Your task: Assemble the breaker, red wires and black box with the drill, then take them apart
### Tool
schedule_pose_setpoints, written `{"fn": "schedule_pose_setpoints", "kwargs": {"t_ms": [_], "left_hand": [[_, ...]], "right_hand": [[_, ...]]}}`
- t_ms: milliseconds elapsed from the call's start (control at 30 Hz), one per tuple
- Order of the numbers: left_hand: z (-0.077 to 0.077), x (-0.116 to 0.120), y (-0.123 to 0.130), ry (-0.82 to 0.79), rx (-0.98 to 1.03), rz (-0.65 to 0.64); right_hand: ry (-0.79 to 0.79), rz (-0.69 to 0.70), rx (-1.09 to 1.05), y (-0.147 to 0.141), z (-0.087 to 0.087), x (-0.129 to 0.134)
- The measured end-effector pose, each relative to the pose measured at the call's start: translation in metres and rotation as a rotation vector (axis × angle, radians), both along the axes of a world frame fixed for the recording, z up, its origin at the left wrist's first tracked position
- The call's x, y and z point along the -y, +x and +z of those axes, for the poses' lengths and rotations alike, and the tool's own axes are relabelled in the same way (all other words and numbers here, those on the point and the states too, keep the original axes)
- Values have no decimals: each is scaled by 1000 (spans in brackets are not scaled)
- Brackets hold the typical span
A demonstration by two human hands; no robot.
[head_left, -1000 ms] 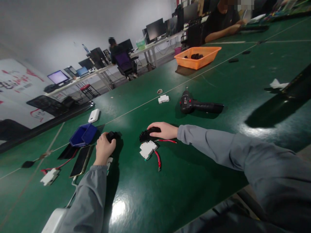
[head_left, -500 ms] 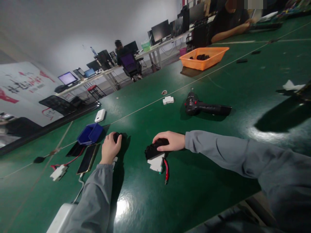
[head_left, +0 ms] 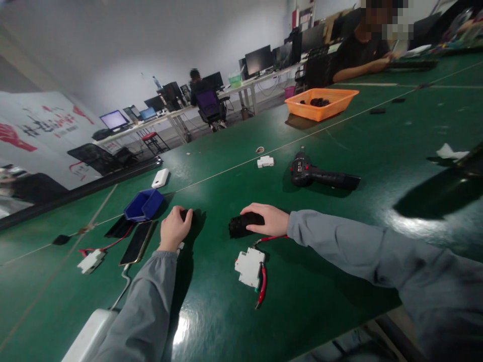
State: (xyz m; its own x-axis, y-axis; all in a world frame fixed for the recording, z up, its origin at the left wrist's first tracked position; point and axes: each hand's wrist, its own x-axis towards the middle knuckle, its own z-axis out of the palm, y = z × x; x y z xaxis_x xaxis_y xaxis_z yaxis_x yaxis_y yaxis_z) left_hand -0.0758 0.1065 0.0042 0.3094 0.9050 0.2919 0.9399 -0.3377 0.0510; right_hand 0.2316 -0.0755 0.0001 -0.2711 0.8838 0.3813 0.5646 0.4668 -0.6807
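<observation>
The black block (head_left: 240, 227) looks matt, the green tabletop (head_left: 215, 301) glossy.

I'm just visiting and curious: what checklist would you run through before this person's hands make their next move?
1. Right hand gripping the black block: ok.
2. Left hand closed around the dark item: ok.
3. Dark item facing the right way: cannot tell, mostly covered by the hand.
4. Nearest white module apart from the black block: ok.
5. Upper red wire free of the right cuff: cannot tell, its end is hidden there.
</observation>
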Motion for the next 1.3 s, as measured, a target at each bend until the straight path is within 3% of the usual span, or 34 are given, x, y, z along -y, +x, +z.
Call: {"fn": "schedule_pose_setpoints", "kwargs": {"t_ms": [200, 367, 500, 700, 767, 900, 1000, 1100, 1300], "left_hand": [[-1, 0, -1, 29, -56, -42], [-2, 0, -5, 47, 31, -57], [-1, -1, -9, 51, 12, -161], [14, 9, -28, 191, 16, -355], [16, 20, -44, 241, 41, -351], [1, 49, -82, 179, 53, -345], [-15, 68, -100, 85, 35, -439], [-24, 76, -102, 44, 35, -467], [-28, 70, -105, 60, 13, -455]], "right_hand": [[40, 177, 78, 1, -1, -1], [53, 236, 62, 2, 2, -1], [50, 290, 31, 4, -1, 0], [3, 225, -37, 5, -4, 3], [2, 193, -29, 3, -5, 3], [5, 161, 2, 2, -7, 4], [-35, 188, -27, 2, -8, 2], [-102, 224, -95, 3, -10, -2], [-144, 215, -121, 4, -10, -4]]}}
